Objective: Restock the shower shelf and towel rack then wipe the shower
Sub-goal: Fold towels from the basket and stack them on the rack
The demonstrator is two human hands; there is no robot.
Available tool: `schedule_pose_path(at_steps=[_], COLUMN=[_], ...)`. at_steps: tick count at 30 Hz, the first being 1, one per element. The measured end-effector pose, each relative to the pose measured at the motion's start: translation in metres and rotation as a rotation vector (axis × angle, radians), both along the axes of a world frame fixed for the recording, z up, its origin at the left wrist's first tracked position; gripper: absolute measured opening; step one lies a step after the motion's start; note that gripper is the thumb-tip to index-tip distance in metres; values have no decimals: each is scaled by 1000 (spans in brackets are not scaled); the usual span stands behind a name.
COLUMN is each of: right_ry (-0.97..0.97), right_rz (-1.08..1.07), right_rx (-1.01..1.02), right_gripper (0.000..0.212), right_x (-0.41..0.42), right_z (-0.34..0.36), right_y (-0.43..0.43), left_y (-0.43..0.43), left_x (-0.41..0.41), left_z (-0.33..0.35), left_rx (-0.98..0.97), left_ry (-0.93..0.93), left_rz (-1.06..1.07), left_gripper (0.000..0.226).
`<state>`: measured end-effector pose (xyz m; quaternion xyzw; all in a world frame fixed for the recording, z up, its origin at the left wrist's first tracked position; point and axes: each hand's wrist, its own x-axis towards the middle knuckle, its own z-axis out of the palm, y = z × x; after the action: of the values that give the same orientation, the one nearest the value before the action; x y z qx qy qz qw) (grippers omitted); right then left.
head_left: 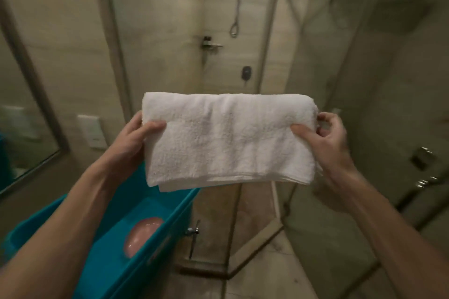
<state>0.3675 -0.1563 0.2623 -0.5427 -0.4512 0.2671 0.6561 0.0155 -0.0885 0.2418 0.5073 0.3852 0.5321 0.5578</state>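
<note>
A folded white towel (228, 141) is held up flat in front of me, in the middle of the head view. My left hand (137, 136) grips its left edge with the thumb on top. My right hand (325, 138) pinches its right edge, thumb on top and fingers curled behind. Beyond the towel is the glass shower enclosure with a small metal shower shelf (211, 44) on the back wall and a hanging shower hose (237, 7).
A teal plastic bin (136, 257) stands at lower left under my left arm, with a pink object (142, 235) inside. A mirror (21, 128) lines the left wall. The glass shower door with a metal handle (424, 181) is at right.
</note>
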Motion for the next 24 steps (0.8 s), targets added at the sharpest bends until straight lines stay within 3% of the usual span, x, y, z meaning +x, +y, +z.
schedule_pose_path(at_steps=[8,15,24], right_ry=[-77,-95,-81], right_rz=[-339,-522,-765], right_rx=[170,201,211], right_gripper=[40,45,39], right_x=[129,259,402], right_z=[42,76,50], right_y=[-130,-238,-366], left_y=[-2,-58,-139], left_x=[181,348,545], left_z=[37,76,73], left_rx=[134,236,267], left_ry=[-78,-128,-78], left_rz=[-347,-586,-759], left_gripper=[51,47,53])
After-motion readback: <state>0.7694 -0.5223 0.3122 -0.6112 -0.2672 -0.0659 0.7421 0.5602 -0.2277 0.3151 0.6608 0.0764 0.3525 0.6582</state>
